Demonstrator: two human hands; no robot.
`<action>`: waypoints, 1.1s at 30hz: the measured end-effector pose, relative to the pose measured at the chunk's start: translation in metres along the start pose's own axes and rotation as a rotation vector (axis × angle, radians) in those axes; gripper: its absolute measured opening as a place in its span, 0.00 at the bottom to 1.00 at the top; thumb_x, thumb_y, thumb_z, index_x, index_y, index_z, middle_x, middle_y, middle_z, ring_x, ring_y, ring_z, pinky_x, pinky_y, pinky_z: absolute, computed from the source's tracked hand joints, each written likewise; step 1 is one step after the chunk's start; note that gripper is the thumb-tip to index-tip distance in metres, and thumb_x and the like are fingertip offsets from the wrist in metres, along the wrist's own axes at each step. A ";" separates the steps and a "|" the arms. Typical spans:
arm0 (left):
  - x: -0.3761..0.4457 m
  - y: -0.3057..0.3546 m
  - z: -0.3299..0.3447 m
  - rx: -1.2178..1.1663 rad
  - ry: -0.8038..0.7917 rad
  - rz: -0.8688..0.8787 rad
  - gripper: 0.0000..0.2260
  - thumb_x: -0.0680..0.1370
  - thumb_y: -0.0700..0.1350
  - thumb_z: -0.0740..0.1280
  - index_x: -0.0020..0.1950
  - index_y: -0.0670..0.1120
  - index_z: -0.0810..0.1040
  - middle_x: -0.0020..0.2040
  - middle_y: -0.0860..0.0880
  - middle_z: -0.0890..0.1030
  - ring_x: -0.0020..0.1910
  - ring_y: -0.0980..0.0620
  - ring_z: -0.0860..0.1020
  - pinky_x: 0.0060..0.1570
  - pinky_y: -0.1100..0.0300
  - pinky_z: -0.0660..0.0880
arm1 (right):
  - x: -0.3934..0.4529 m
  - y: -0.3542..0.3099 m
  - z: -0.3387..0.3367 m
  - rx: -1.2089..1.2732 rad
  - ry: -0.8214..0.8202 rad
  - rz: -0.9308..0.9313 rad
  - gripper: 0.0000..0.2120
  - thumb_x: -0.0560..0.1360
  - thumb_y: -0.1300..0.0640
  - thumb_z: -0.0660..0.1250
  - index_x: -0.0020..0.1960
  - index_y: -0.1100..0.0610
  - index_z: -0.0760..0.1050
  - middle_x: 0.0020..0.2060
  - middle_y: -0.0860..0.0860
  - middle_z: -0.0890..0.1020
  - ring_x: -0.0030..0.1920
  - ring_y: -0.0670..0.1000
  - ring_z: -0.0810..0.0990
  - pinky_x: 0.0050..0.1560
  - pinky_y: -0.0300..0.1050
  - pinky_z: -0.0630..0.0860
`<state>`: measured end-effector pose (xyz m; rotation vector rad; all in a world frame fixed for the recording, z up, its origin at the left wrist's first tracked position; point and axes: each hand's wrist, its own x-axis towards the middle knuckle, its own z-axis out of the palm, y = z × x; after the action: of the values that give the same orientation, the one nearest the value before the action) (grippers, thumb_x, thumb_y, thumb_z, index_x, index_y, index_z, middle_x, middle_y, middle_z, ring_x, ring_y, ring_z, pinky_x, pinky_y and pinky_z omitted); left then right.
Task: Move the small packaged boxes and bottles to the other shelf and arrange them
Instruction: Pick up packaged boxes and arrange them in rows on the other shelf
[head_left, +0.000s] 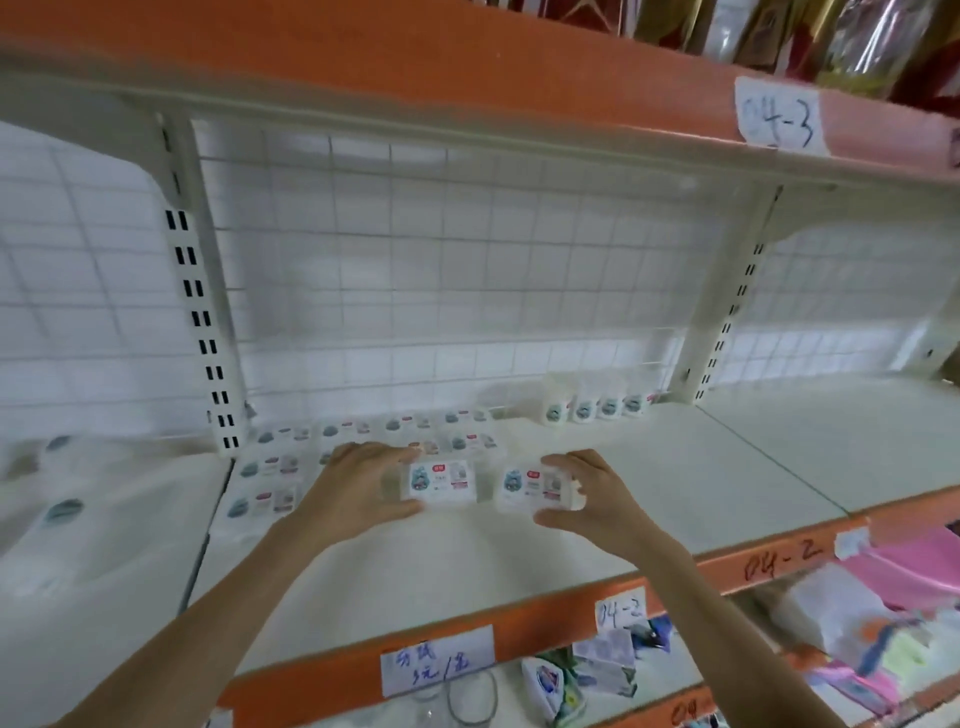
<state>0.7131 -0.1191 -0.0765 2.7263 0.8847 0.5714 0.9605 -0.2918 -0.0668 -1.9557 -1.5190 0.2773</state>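
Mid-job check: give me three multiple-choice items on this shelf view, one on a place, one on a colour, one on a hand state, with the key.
1. Where do the small bottles stand?
A. at the back of the shelf, against the wire grid
B. on the front edge
C. on the shelf below

2. What colour is the shelf's front edge strip?
A. blue
B. orange
C. green

3. What is the left hand doing?
A. hanging idle
B. pressing flat on the shelf
C. holding a small packaged box

Key: 1 A, the bottles line up by the wire grid right of the boxes laid flat. 2 B, the strip carrying the handwritten labels is orange. 3 C, its fingers curl round a small packaged box, while the right hand holds another box beside it.
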 end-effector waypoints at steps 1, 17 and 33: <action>0.000 -0.001 0.002 0.022 -0.012 -0.020 0.47 0.55 0.79 0.50 0.68 0.55 0.69 0.66 0.55 0.72 0.66 0.54 0.67 0.65 0.59 0.55 | 0.008 0.005 0.000 0.008 -0.030 -0.014 0.30 0.65 0.53 0.77 0.64 0.53 0.71 0.53 0.47 0.68 0.56 0.48 0.70 0.58 0.35 0.66; -0.002 0.019 0.002 0.212 -0.135 -0.298 0.52 0.53 0.83 0.38 0.70 0.61 0.64 0.72 0.59 0.61 0.74 0.57 0.50 0.70 0.55 0.37 | 0.072 0.042 0.023 0.131 -0.320 -0.276 0.32 0.68 0.56 0.75 0.68 0.58 0.67 0.55 0.51 0.64 0.58 0.48 0.64 0.64 0.36 0.61; -0.014 0.031 0.028 0.258 0.143 -0.306 0.30 0.69 0.67 0.58 0.60 0.47 0.76 0.61 0.51 0.77 0.63 0.51 0.73 0.62 0.59 0.60 | 0.066 0.036 0.045 0.162 -0.229 -0.249 0.20 0.73 0.56 0.69 0.63 0.56 0.70 0.55 0.48 0.60 0.54 0.48 0.67 0.57 0.29 0.60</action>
<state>0.7302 -0.1545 -0.0963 2.7110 1.4728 0.6321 0.9855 -0.2192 -0.1094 -1.6331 -1.8069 0.5130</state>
